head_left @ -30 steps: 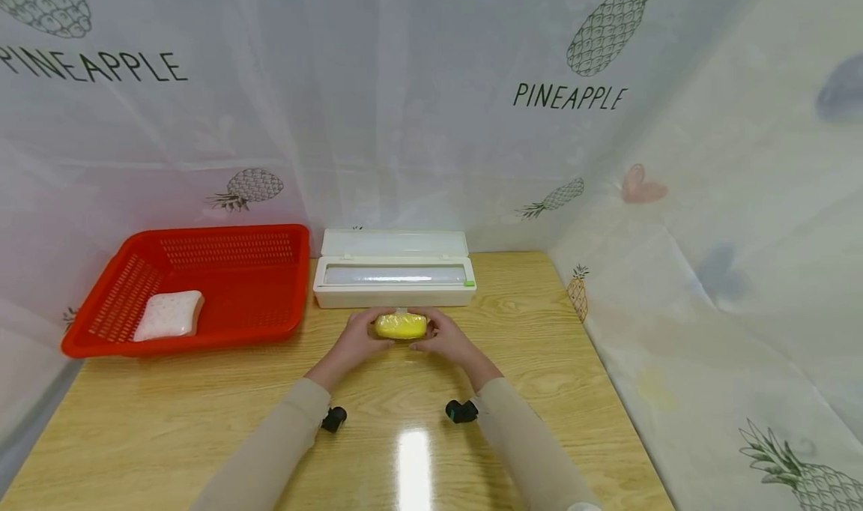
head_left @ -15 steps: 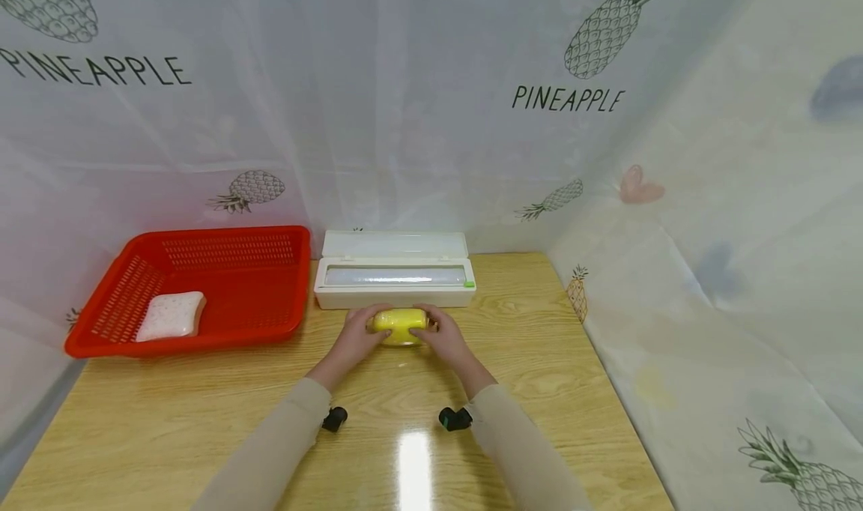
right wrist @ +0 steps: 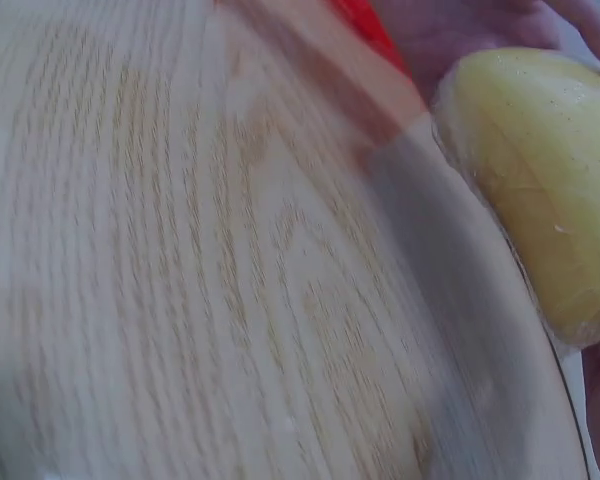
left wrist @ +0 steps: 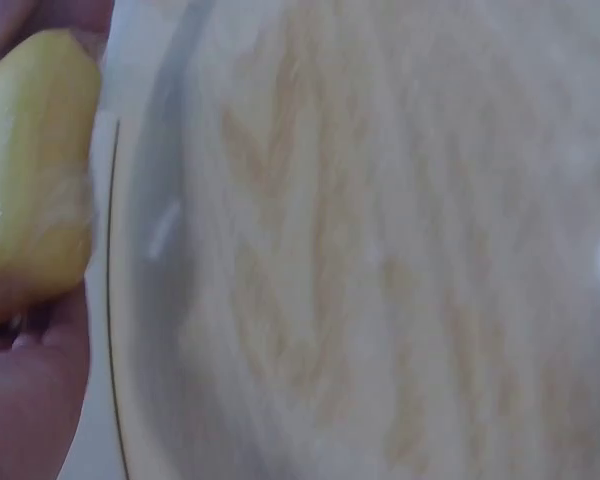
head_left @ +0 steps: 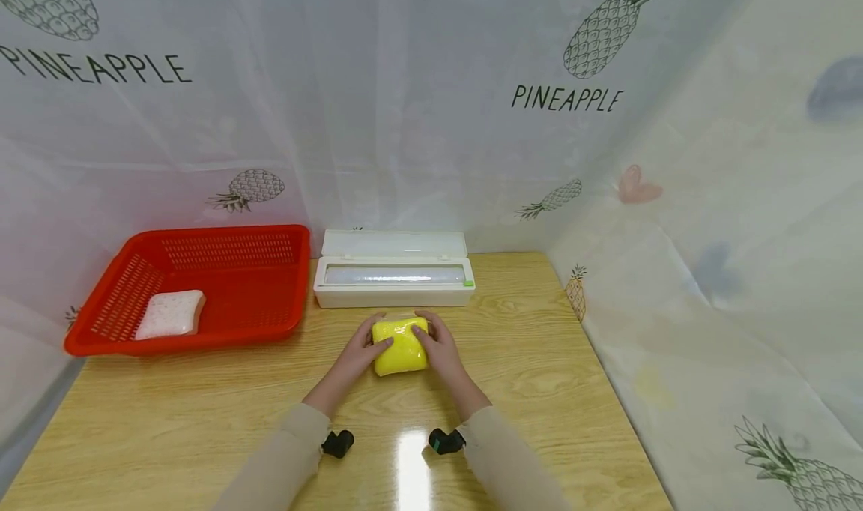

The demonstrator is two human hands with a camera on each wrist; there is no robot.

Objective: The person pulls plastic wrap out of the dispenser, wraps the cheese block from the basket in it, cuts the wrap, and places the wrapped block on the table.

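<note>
A yellow, squarish block (head_left: 401,354) with rounded corners is wrapped in shiny clear film. Its broad face shows in the head view, just in front of the white box. My left hand (head_left: 357,354) grips its left side, thumb laid over the face. On the opposite side my right hand (head_left: 441,350) holds it the same way. In the left wrist view the block (left wrist: 35,180) appears at the left edge, edge-on and glossy. Wrinkled film covers the block (right wrist: 545,180) at the right of the right wrist view. The fingers behind it are mostly hidden.
Behind the hands stands a white cling film dispenser (head_left: 394,297) with its lid (head_left: 394,243) raised. To the left, a red plastic basket (head_left: 236,339) holds a pale speckled, bread-slice-shaped piece (head_left: 171,315). Printed curtains (head_left: 404,121) hang behind the wooden table (head_left: 539,361).
Both hands have drawn the yellow block nearer and tilted it, so its broad face now shows instead of its narrow edge. The basket and dispenser stay put.
</note>
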